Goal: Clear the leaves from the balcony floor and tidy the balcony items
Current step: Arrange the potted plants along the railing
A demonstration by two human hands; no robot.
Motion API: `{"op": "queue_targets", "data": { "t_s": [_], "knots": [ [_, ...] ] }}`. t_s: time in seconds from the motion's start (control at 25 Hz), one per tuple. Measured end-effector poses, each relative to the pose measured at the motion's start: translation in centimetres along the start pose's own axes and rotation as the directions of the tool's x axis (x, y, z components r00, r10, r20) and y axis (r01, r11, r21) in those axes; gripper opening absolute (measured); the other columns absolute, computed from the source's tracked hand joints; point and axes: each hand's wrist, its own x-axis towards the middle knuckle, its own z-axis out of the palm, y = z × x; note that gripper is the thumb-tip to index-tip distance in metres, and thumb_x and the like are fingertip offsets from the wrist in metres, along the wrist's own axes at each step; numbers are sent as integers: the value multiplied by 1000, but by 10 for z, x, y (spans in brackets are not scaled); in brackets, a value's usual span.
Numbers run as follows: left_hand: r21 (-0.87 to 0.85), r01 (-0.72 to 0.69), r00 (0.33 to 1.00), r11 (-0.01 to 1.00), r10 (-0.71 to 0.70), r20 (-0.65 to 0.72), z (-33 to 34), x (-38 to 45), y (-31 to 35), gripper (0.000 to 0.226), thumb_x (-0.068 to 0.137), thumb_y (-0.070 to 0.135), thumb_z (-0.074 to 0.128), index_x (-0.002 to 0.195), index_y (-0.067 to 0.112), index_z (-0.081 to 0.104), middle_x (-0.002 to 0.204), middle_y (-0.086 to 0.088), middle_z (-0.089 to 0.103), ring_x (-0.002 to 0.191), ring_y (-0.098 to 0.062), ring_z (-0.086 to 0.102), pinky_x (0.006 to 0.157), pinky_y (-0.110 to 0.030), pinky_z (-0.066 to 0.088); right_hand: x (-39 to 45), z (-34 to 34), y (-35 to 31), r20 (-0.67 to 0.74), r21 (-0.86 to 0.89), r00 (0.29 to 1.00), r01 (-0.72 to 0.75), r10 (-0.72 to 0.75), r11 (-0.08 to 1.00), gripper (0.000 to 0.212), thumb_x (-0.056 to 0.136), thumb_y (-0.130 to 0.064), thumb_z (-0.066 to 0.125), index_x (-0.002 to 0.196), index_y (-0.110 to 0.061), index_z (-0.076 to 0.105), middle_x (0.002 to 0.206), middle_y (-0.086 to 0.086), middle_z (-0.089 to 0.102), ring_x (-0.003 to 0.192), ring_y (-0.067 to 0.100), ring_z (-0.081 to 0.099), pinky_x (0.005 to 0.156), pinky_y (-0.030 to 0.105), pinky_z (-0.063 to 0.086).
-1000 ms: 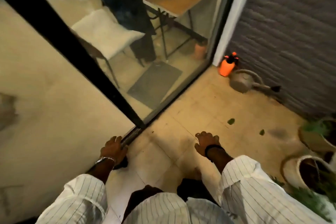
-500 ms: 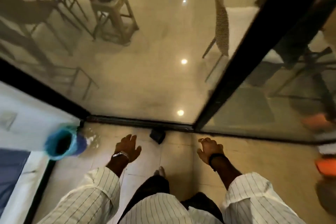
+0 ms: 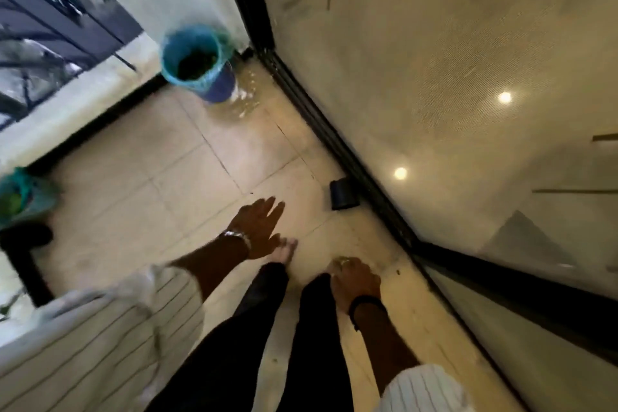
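The view has swung since half a second ago: I now see the glossy glass door [image 3: 451, 84] running down the right instead of across the top. The smooth beige tiled floor [image 3: 160, 177] fills the middle. The round blue bucket [image 3: 200, 60], lined with teal plastic and holding dark leaf matter, has shifted from left of the door's black track to the far corner beside it. My left hand [image 3: 257, 227] hangs fingers spread, holding nothing; my right hand [image 3: 354, 281] is loosely curled, empty.

Blue bucket [image 3: 216, 87] with teal liner; white pinstriped sleeves [image 3: 100, 341]; beige floor tiles [image 3: 160, 184].
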Motion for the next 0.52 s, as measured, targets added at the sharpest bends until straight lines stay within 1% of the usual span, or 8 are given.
{"op": "queue_targets", "data": {
  "t_s": [0.04,0.12,0.24,0.32,0.36,0.44,0.48,0.52],
  "knots": [
    [-14,12,1000,1000,-11,18,20,13,0,80,96,54,28,159,14,0,166,-14,2,152,-31,12,119,-41,21,26,7,9,23,-38,1000,6,-5,999,49,99,-43,41,145,-26,40,147,2,40,132,26,42,103,43,38],
    [-60,50,999,997,-49,22,65,59,-3,84,87,56,20,159,16,3,166,-11,7,151,-29,15,117,-40,24,99,25,29,38,-16,999,-7,8,1000,48,100,-41,44,144,-22,41,146,3,41,132,28,42,104,43,37],
    [-115,61,996,992,-52,78,155,124,-7,92,79,64,9,159,20,5,166,-9,9,151,-28,15,118,-41,24,225,52,55,-26,284,989,-132,145,950,44,95,-32,56,137,-19,52,142,6,51,129,29,49,107,41,41],
    [-98,87,989,991,-75,125,216,154,-10,97,73,65,4,159,20,6,166,-9,9,151,-30,14,119,-45,24,301,73,63,-51,479,967,-194,248,856,42,94,-29,59,133,-12,58,140,11,56,128,30,52,107,39,41],
    [-86,101,986,991,-88,140,243,167,-12,92,77,65,8,158,21,7,166,-9,9,151,-30,14,118,-48,23,329,79,62,-45,551,951,-232,306,802,43,96,-32,57,132,-7,58,140,14,56,127,31,53,105,38,42],
    [-101,125,978,987,-106,178,294,187,-15,83,87,61,29,157,20,10,164,-10,12,150,-32,15,117,-54,22,383,98,58,-23,696,914,-276,405,663,53,100,-44,49,131,-1,58,135,15,58,122,32,56,95,35,44],
    [-120,126,976,985,-102,191,313,192,-15,81,89,58,37,156,20,12,164,-11,14,149,-33,16,117,-54,22,404,105,56,4,766,897,-287,442,575,60,100,-51,46,132,-2,57,131,13,58,119,32,56,91,33,43],
    [-138,131,974,982,-102,204,328,193,-14,81,90,56,42,156,20,13,163,-11,15,149,-33,17,116,-54,24,421,110,52,32,827,881,-289,473,482,65,98,-57,45,135,-4,54,131,12,57,117,32,57,91,32,44]
  ]
}}
